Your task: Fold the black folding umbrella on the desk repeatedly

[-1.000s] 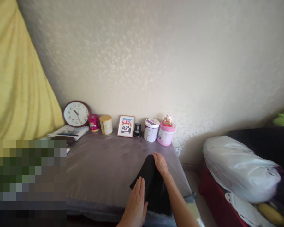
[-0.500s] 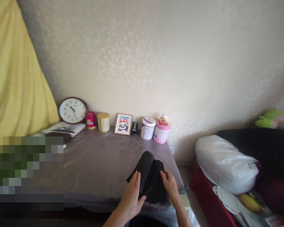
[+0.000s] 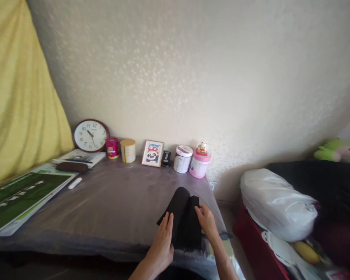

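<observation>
A piece of black fabric (image 3: 179, 208), rolled or folded into a thick bundle on its left side with a flatter flap on its right, lies at the front right of the table. My left hand (image 3: 162, 241) rests on the bundle's left side, its fingers stretched out straight along the surface. At the flap's right edge, my right hand (image 3: 206, 222) is closed, with the edge pinched between thumb and fingers. The underside of the fabric is hidden.
Along the wall stand a clock (image 3: 91, 135), a pink tin (image 3: 112, 147), a yellow tin (image 3: 128, 151), a framed panda picture (image 3: 153, 153) and two tubs (image 3: 182, 159). A green booklet (image 3: 26, 198) lies left. Beyond the table's right edge sits a white bag (image 3: 275, 202).
My right hand has moved slightly up and left, folding the flap's right edge inward. The left thumb has drawn in toward the hand, and the bundle stays in place.
</observation>
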Motion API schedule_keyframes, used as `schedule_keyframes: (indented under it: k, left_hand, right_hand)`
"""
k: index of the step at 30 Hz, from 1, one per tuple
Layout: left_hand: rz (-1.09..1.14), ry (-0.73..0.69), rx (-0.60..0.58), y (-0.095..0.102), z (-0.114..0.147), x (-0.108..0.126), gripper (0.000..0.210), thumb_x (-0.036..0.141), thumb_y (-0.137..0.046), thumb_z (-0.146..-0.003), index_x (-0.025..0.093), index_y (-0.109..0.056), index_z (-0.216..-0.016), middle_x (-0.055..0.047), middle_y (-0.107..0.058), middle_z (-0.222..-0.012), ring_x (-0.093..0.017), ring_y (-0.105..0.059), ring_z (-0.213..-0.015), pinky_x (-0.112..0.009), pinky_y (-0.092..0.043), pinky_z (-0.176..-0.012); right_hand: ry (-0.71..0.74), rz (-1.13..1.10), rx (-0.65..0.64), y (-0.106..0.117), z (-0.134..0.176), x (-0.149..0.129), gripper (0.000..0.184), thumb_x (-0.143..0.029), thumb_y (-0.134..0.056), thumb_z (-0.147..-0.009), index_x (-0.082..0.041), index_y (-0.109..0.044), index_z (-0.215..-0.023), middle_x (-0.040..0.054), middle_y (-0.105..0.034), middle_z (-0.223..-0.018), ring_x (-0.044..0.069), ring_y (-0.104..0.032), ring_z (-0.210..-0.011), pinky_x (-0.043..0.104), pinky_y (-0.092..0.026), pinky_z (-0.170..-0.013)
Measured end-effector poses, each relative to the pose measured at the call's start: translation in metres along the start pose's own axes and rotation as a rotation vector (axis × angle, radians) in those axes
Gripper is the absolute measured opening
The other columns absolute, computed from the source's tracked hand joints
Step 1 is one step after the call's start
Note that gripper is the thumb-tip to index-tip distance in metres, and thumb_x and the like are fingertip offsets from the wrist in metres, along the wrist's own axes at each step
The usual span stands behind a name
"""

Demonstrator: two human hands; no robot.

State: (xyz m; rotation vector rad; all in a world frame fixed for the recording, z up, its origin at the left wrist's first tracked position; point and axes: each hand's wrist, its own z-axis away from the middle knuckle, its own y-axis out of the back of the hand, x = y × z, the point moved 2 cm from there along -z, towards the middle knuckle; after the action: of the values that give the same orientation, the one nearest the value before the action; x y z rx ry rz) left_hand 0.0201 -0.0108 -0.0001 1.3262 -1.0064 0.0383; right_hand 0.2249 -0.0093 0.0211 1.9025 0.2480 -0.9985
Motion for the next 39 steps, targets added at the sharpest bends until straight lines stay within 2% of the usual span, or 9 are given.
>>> schedule_keyframes:
  k: [6, 14, 19, 23, 26, 29, 31, 34, 39]
  left_hand:
    - [-0.012, -0.021, 0.036, -0.013, -0.002, -0.009, 0.091, -0.002, -0.041, -0.057, 0.01, -0.007, -0.141, -0.015, -0.008, -0.151, -0.023, -0.013, -0.138, -0.038, -0.025, -0.111]
    - [-0.083, -0.084, 0.116, -0.032, -0.007, -0.023, 0.09, 0.001, -0.046, -0.054, 0.005, -0.015, -0.138, -0.021, -0.015, -0.148, -0.028, -0.013, -0.137, -0.044, -0.025, -0.111]
    - [-0.15, -0.07, 0.099, -0.026, -0.004, -0.023, 0.077, 0.003, -0.044, -0.059, 0.006, -0.025, -0.134, -0.021, -0.022, -0.146, -0.027, -0.019, -0.136, -0.044, -0.029, -0.11]
    - [-0.125, -0.058, 0.133, -0.02, 0.004, -0.027, 0.079, 0.009, -0.044, -0.066, 0.01, -0.01, -0.138, -0.021, -0.028, -0.144, -0.027, -0.031, -0.132, -0.046, -0.036, -0.105]
    - [-0.153, -0.064, 0.237, -0.014, 0.012, -0.027, 0.08, 0.014, -0.045, -0.071, 0.012, -0.004, -0.139, -0.02, -0.036, -0.14, -0.028, -0.039, -0.127, -0.046, -0.041, -0.1]
    - [-0.252, -0.121, 0.4, -0.004, 0.016, -0.02, 0.065, 0.016, -0.044, -0.076, 0.015, -0.018, -0.136, -0.017, -0.038, -0.138, -0.028, -0.04, -0.126, -0.046, -0.041, -0.099]
    - [-0.311, -0.218, 0.435, 0.0, 0.015, -0.012, 0.059, 0.017, -0.046, -0.075, 0.019, -0.029, -0.132, -0.014, -0.038, -0.139, -0.028, -0.04, -0.126, -0.045, -0.041, -0.099]
    - [-0.357, -0.291, 0.36, -0.001, 0.009, -0.005, 0.064, 0.015, -0.05, -0.069, 0.019, -0.035, -0.13, -0.012, -0.037, -0.14, -0.029, -0.038, -0.127, -0.046, -0.039, -0.101]
    - [-0.325, -0.094, 0.217, -0.012, -0.002, -0.011, 0.081, 0.012, -0.048, -0.064, 0.012, -0.02, -0.139, -0.016, -0.025, -0.147, -0.031, -0.03, -0.132, -0.048, -0.036, -0.103]
  right_hand:
    - [-0.057, -0.344, -0.1, -0.019, -0.01, -0.034, 0.043, -0.052, -0.048, -0.074, -0.014, -0.063, -0.089, 0.002, -0.064, -0.062, 0.017, -0.056, -0.054, 0.025, -0.039, -0.045]
    - [-0.079, -0.325, -0.108, -0.061, -0.022, -0.056, 0.039, -0.04, -0.052, -0.075, -0.009, -0.059, -0.098, 0.0088, -0.069, -0.076, 0.019, -0.063, -0.066, 0.026, -0.047, -0.058]
    - [-0.092, -0.216, -0.165, -0.071, -0.023, -0.057, 0.032, -0.034, -0.051, -0.078, -0.014, -0.057, -0.103, 0.0065, -0.07, -0.079, 0.019, -0.065, -0.066, 0.025, -0.047, -0.053]
    - [-0.015, -0.111, -0.232, -0.075, -0.024, -0.063, 0.024, -0.031, -0.05, -0.081, -0.015, -0.056, -0.099, 0.0036, -0.07, -0.07, 0.017, -0.065, -0.062, 0.023, -0.045, -0.055]
    - [0.063, -0.079, -0.303, -0.076, -0.021, -0.069, 0.017, -0.028, -0.045, -0.084, -0.018, -0.057, -0.091, -0.0009, -0.067, -0.058, 0.013, -0.064, -0.056, 0.021, -0.043, -0.057]
    - [0.093, -0.087, -0.352, -0.075, -0.017, -0.075, 0.015, -0.027, -0.044, -0.084, -0.02, -0.057, -0.084, -0.0025, -0.069, -0.064, 0.01, -0.062, -0.052, 0.019, -0.042, -0.056]
    - [0.117, -0.087, -0.38, -0.074, -0.015, -0.077, 0.016, -0.026, -0.044, -0.085, -0.021, -0.058, -0.08, -0.003, -0.07, -0.069, 0.009, -0.062, -0.053, 0.018, -0.041, -0.056]
    - [0.169, -0.076, -0.4, -0.071, -0.011, -0.079, 0.019, -0.025, -0.043, -0.086, -0.022, -0.06, -0.077, -0.0031, -0.071, -0.072, 0.01, -0.063, -0.058, 0.018, -0.041, -0.058]
    - [0.327, -0.092, -0.394, -0.062, -0.001, -0.078, 0.02, -0.024, -0.044, -0.087, -0.023, -0.064, -0.085, -0.0016, -0.071, -0.077, 0.013, -0.064, -0.073, 0.022, -0.044, -0.069]
